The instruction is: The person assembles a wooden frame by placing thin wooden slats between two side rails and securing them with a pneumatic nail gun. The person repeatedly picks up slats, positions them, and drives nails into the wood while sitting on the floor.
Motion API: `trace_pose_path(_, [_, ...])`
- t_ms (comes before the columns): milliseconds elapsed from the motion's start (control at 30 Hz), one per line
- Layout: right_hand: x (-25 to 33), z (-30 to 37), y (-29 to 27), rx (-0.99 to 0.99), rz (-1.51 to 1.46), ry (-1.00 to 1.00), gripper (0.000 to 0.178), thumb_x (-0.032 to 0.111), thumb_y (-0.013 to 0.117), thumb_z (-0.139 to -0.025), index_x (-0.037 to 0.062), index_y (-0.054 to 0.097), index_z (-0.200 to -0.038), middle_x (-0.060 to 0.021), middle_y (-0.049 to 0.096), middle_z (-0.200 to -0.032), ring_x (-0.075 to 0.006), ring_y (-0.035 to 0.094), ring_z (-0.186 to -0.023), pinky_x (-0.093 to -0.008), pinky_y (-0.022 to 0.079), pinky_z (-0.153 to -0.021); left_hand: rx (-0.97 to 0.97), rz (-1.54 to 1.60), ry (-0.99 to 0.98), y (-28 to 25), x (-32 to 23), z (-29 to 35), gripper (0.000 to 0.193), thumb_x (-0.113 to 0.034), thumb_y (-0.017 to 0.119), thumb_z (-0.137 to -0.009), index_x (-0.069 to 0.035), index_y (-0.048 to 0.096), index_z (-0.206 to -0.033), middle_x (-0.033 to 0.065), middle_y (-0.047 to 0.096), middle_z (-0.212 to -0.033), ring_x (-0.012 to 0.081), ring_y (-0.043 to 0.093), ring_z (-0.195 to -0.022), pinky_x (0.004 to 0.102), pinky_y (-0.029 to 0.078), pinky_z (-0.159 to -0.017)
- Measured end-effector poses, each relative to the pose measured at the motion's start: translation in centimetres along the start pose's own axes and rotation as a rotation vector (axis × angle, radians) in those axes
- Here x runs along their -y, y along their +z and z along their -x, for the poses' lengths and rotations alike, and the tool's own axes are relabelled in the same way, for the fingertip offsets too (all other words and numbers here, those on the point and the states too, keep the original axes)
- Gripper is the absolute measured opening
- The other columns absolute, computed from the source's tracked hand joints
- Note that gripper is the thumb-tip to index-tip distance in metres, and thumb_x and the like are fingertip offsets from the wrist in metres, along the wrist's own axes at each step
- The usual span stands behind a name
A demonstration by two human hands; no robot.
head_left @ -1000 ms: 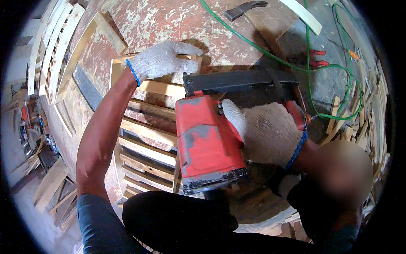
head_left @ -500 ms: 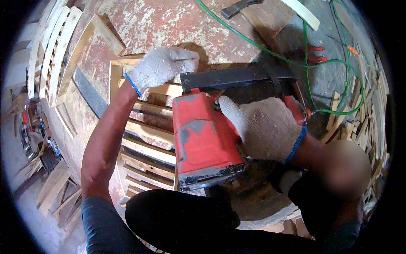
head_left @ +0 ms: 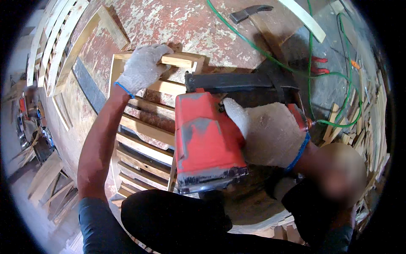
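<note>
The right hand point(head_left: 268, 132) is gripping the heavy-looking nail gun point(head_left: 203, 139) by its handle point(head_left: 297, 116); the left hand point(head_left: 146, 67) is seemingly pinching the stiff frame point(head_left: 179, 60).

No lettering, number or sign can be read here

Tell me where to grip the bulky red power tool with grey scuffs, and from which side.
Probably by the handle of the tool, coming from the right: it juts sideways from the broad red body toward the green hose, and the right hand in a whitish knitted glove wraps it. The body looks too wide for one hand.
</note>
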State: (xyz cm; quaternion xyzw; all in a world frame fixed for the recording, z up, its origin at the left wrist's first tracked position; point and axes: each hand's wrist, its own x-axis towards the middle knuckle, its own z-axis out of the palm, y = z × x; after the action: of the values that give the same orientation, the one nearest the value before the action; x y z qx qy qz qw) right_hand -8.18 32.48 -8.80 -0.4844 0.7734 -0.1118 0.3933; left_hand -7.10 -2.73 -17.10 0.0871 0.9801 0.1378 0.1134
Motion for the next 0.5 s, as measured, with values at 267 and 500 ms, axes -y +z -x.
trace_pose_path(267, [-2.6,1.3,-7.0,-0.245,-0.612,-0.090,0.021,0.023,0.058,-0.098,0.0052,0.060,-0.087,-0.0098,0.067,-0.070,-0.0227,0.067,-0.064,-0.0373,0.055,-0.066,-0.071,-0.052,-0.133,0.7,-0.9,-0.5,0.028,-0.017,0.079,-0.077,-0.014,0.072,-0.104,0.0143,0.073,-0.096,0.0356,0.071,-0.089,0.0461,0.055,-0.081])
trace_pose_path(500, [-5.0,-1.6,-2.8,-0.360,-1.529,0.200,0.029,0.029,0.060,-0.096,0.0074,0.053,-0.078,-0.0042,0.049,-0.062,-0.0198,0.050,-0.050,-0.0368,0.043,-0.048,-0.108,-0.057,-0.191,1.5,-0.7,-1.0,0.026,-0.016,0.073,-0.072,-0.013,0.072,-0.098,0.0134,0.074,-0.092,0.0349,0.071,-0.091,0.0458,0.055,-0.082])
